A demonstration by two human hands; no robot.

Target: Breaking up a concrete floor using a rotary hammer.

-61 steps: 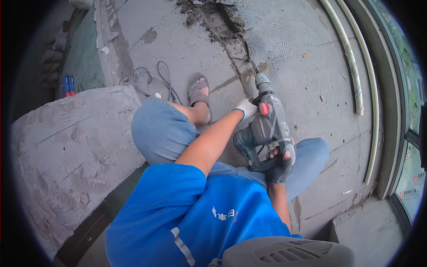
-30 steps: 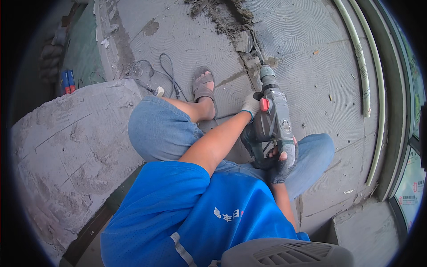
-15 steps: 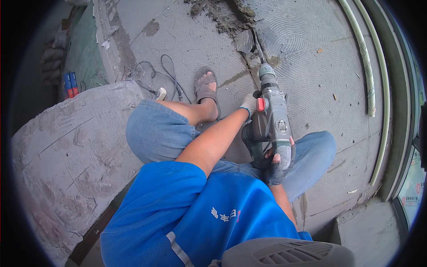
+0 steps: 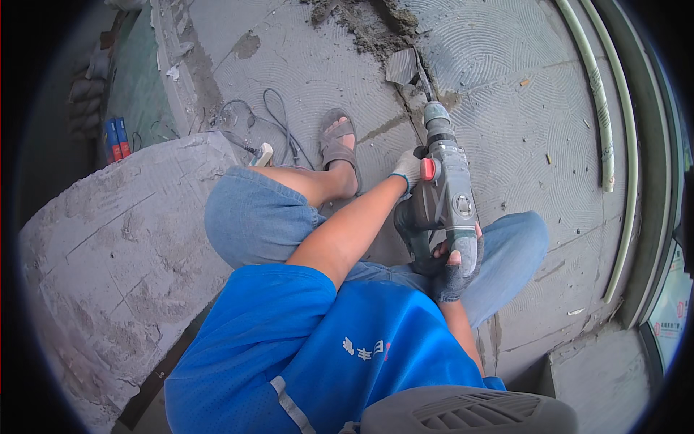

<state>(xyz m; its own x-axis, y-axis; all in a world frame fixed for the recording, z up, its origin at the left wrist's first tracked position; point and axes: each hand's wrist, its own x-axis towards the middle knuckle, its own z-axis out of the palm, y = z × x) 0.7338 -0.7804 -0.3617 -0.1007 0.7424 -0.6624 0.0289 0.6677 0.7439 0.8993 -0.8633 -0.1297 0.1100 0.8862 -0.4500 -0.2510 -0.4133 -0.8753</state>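
Note:
A grey rotary hammer [image 4: 457,189] with a red knob lies lengthwise in front of me, its nose pointing away. My left hand [image 4: 408,169], in a white glove, is closed round the side handle near the front of the body. At the rear, my right hand [image 4: 455,271] in a dark glove with bare fingertips wraps the back grip. The chisel bit [image 4: 425,79] reaches to the edge of a broken floor tile. Beside the bit, a loose tile piece [image 4: 402,66] tilts up over the crack.
A trench with rubble [image 4: 369,27] runs at the far side. Two pale pipes [image 4: 598,108] lie along the right wall. A cable [image 4: 280,119] and a white plug [image 4: 264,154] are left of my sandalled foot [image 4: 338,148]. A rough concrete block [image 4: 123,253] stands at left.
The view has shifted very slightly. Both hands keep their hold on the rotary hammer, and the bit stays by the broken tile.

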